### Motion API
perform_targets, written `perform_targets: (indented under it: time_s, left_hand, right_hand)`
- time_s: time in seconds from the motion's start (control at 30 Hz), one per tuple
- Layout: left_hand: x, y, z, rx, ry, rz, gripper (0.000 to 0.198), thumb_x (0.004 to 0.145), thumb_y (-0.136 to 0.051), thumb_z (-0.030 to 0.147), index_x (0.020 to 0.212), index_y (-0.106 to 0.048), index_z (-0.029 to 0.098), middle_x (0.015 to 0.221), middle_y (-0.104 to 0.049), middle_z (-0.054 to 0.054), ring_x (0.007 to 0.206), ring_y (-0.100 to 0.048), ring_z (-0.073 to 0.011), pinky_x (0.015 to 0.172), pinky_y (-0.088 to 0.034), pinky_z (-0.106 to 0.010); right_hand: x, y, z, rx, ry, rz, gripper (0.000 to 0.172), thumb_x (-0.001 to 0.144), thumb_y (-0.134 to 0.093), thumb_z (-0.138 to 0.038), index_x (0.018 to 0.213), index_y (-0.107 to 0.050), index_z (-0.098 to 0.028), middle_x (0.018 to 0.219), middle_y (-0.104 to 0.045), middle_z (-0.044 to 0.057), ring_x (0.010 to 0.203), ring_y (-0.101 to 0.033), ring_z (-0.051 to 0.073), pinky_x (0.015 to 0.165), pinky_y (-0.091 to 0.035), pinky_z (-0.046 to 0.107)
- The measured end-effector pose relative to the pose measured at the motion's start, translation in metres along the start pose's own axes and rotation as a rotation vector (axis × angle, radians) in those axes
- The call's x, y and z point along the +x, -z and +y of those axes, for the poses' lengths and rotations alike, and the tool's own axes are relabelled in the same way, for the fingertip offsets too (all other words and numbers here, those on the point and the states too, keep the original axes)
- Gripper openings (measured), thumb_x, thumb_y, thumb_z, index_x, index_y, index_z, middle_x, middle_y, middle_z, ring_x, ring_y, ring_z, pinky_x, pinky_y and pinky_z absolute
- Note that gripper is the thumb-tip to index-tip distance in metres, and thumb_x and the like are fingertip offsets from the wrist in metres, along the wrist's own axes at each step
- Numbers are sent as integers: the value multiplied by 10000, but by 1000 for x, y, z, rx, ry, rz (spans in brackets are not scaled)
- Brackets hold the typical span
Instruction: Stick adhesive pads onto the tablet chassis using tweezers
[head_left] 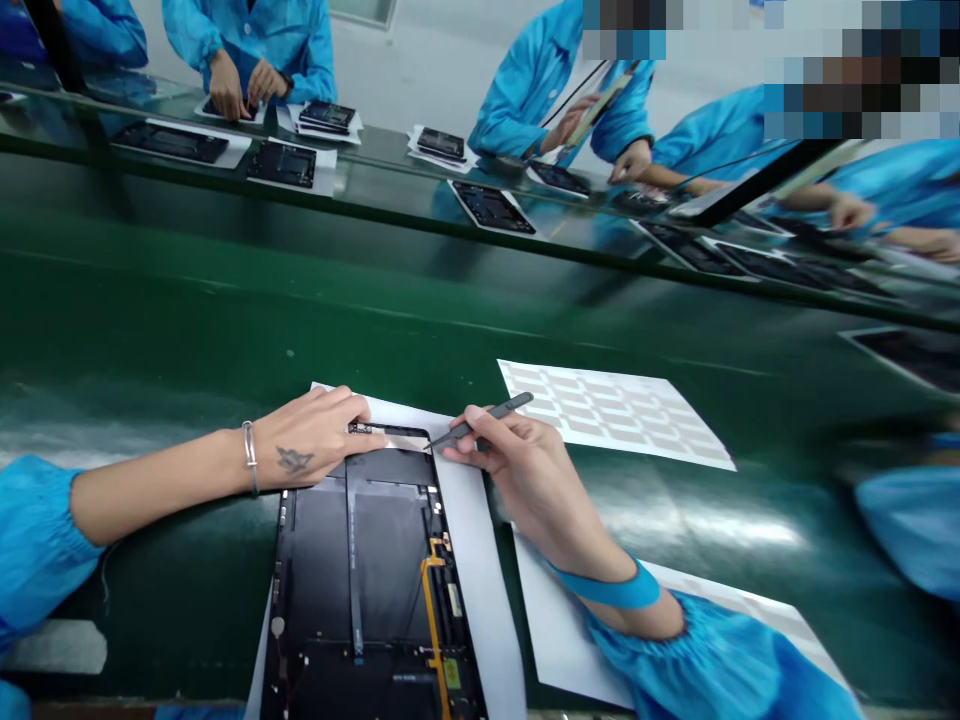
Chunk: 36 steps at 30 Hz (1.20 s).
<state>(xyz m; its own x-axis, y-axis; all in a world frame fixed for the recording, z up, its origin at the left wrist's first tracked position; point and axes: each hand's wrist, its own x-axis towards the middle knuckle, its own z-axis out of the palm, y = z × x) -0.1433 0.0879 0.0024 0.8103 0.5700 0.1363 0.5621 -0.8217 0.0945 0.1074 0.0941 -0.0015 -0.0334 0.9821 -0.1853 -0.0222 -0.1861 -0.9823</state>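
In front of me an opened tablet housing (pixel 390 540) lies on white paper (pixel 480 560), its black inside and an orange flex cable (pixel 431 610) showing. My right hand (pixel 517 460) is closed on dark grey tweezers (pixel 487 418), their tips at the housing's top right corner. A pale adhesive strip (pixel 405 442) lies along the housing's top edge, between the tweezer tips and my left fingers. My left hand (pixel 322 430) rests on the top left of the housing, fingers pressing at the strip's left end; whether they pinch it I cannot tell.
A white sheet of pale stickers (pixel 615 405) lies to the right on the green bench (pixel 150 320). Another white sheet (pixel 570 630) is under my right forearm. Across the bench, co-workers in blue handle similar housings (pixel 495 207) on a raised ledge. A blue sleeve (pixel 911 520) shows at right.
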Motion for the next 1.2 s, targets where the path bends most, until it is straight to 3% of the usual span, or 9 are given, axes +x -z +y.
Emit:
perform_targets:
  time_s: [0.6,0.73,0.9,1.07,1.2]
  left_hand:
    - [-2,2,1,5,2,15,363,951,-412,129,1262,-568,232,1109,-574,-103,953,-518,-224,799,-420,-345]
    - [0,8,2,58,-7,-39,360,959,-401,146,1271,-566,214,1076,-567,-107,928,-514,-222,785,-429,-342]
    - [21,17,6,180,8,-150,409,942,-470,189,1334,-540,283,983,-543,-85,845,-499,-214,698,-426,-309]
    - [37,16,9,204,24,-215,479,952,-459,192,1386,-483,392,982,-535,-76,834,-501,-211,675,-431,-296]
    - [21,11,4,187,-13,-172,503,955,-444,169,1419,-453,363,1063,-566,-99,890,-525,-233,693,-463,-326]
  right_hand:
    - [8,3,5,-266,156,3,422,713,-728,-579,654,-683,-164,547,-651,40,554,-630,169,598,-544,304]
    - [6,6,2,-401,289,53,407,766,-680,-567,650,-681,-177,585,-679,54,600,-652,200,606,-520,323]
    - [8,10,4,-318,374,134,359,805,-665,-535,792,-730,-182,720,-721,58,710,-690,224,710,-547,376]
    - [8,6,2,-317,406,18,364,830,-644,-537,889,-748,-194,881,-751,72,834,-704,235,795,-551,386]
    - [5,-1,-5,-398,448,-177,359,838,-628,-540,828,-756,-204,933,-751,77,831,-702,231,719,-543,333]
